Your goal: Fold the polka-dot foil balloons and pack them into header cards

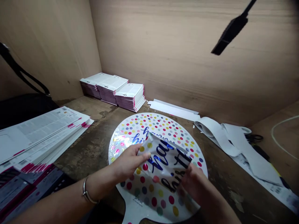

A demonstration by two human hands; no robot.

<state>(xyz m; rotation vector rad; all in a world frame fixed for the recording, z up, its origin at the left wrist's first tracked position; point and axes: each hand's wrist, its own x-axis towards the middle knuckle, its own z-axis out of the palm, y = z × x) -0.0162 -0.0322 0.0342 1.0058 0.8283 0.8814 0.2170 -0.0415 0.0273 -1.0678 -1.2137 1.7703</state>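
A flat round foil balloon (154, 119) with coloured dots and blue lettering lies on the table, its neck toward me. Over it I hold a foil balloon partly folded (163, 165), with similar dots and large dark-blue letters. My left hand (127, 163) pinches this balloon's left edge between thumb and fingers, and a metal bangle circles that wrist. At the right edge, my right hand (196, 180) is closed on the foil, its fingers partly hidden behind it and slightly blurred.
Stacks of white printed cards (109, 82) stand at the back wall. More printed cards (39, 133) are fanned at left. Curled white paper strips (217, 133) lie at right, beside black-handled scissors (255, 137). A black object (230, 34) hangs at upper right.
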